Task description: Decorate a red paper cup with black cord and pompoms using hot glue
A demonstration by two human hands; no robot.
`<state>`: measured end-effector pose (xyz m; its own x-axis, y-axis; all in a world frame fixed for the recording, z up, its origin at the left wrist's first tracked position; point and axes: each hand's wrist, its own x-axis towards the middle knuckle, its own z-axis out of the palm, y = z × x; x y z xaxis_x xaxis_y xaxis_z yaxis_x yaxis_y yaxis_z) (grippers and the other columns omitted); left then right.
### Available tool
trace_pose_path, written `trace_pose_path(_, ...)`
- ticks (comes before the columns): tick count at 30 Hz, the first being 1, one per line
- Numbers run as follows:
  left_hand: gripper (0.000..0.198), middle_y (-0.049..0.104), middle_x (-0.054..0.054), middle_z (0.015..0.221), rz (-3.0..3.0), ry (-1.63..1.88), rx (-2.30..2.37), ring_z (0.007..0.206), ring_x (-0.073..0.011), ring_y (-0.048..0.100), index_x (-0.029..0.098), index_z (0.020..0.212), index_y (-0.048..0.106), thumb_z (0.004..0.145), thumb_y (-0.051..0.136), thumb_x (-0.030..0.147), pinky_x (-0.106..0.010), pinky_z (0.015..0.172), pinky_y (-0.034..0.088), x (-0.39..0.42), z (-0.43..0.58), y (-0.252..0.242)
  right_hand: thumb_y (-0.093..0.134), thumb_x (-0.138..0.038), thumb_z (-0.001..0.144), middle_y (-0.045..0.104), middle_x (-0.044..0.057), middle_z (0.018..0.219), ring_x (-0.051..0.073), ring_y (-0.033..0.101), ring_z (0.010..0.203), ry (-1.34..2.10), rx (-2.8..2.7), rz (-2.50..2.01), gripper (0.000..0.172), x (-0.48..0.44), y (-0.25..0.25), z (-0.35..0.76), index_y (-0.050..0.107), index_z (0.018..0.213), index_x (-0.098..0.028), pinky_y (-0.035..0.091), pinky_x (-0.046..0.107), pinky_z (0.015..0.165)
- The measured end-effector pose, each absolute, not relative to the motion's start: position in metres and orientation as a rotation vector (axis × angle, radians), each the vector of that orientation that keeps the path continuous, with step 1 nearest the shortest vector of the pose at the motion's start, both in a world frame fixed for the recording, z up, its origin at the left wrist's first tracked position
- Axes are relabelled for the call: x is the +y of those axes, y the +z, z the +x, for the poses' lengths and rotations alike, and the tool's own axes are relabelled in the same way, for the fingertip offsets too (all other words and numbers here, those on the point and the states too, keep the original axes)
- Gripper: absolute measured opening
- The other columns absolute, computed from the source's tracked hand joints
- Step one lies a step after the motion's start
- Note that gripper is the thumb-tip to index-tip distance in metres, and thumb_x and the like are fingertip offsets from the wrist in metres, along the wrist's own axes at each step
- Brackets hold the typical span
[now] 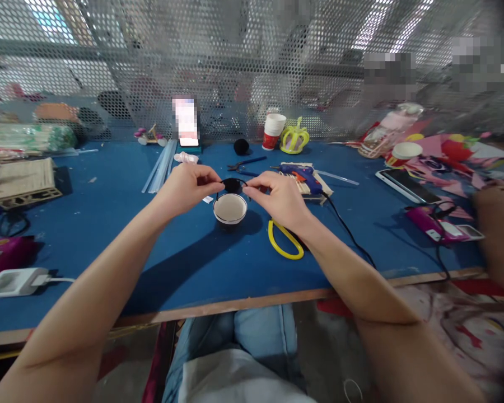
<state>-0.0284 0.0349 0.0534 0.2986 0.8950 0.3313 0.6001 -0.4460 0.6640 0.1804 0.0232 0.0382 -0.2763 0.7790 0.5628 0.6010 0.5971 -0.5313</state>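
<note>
- The left hand (189, 187) and the right hand (277, 196) each have a closed grip: thumb and forefinger pinch one end of a thin black band (233, 183), so it arches between them.
- The band hangs just above the small white cup (230, 209), which stands on the desk (193, 263) directly below the fingertips. I cannot tell whether band and rim touch.
- The step in hand looks like lining the band up across the cup's mouth. To my eye that calls for both pinches to stay level and the ends to meet the dark rim on opposite sides.
- Nearest the desk's front edge, one white charger (14, 281) lies far to the left.
- One pair of yellow scissors (285, 242) lies just beside the right wrist.
- Behind the right hand, one blue glue gun (302, 174) rests on a slatted wooden piece, its black cord trailing toward the front edge.
- One pair of pliers (246, 163) and one black pompom (241, 146) lie beyond the cup.
- Two paper cups stand farther out: one red-and-white cup (274, 131) beside a yellow crown (294, 137), and another cup (405, 151) to the right.
- Another person's arm (499, 235) rests at the right edge, well apart.
- A perforated metal screen (252, 61) closes the back.
</note>
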Motion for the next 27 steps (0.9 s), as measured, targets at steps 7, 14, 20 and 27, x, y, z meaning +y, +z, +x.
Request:
trace_pose_path(7,0.019,0.062,-0.001,0.059,2.094,1.032,1.346,0.054,-0.0105,0.050,0.014,0.072,0.068,0.071,0.064,0.033,-0.023,0.051,0.036,0.031,-0.031,0.045,0.063,-0.023,0.076,0.068,0.002,0.073,0.013,0.057,0.063,0.345,-1.988,-1.116,0.008,0.022,0.038,0.173,0.069,0.077,-0.017,0.042,0.025,0.061)
trace_pose_path(14,0.017,0.064,-0.001,0.061,2.059,1.044,1.344,0.055,-0.0118,0.052,0.016,0.071,0.067,0.071,0.064,0.033,-0.025,0.052,0.038,0.030,-0.029,0.034,0.063,-0.025,0.076,0.067,0.002,0.070,0.013,0.057,0.062,0.396,-1.975,-1.162,0.010,0.025,0.029,0.172,0.067,0.075,-0.016,0.041,0.026,0.060)
trace_pose_path(20,0.019,0.065,-0.002,0.063,2.062,0.995,1.360,0.056,-0.0116,0.052,0.015,0.073,0.067,0.072,0.062,0.034,-0.025,0.053,0.037,0.028,-0.028,0.031,0.062,-0.025,0.077,0.067,0.002,0.071,0.014,0.058,0.064,0.383,-2.008,-1.161,0.009,0.026,0.023,0.174,0.067,0.075,-0.017,0.042,0.027,0.062)
trace_pose_path(27,0.017,0.064,-0.001,0.063,2.085,0.956,1.372,0.056,-0.0119,0.051,0.016,0.071,0.066,0.072,0.061,0.033,-0.026,0.055,0.038,0.026,-0.027,0.032,0.062,-0.024,0.078,0.067,0.002,0.074,0.014,0.058,0.067,0.398,-2.029,-1.164,0.008,0.026,0.021,0.177,0.066,0.076,-0.018,0.043,0.028,0.065)
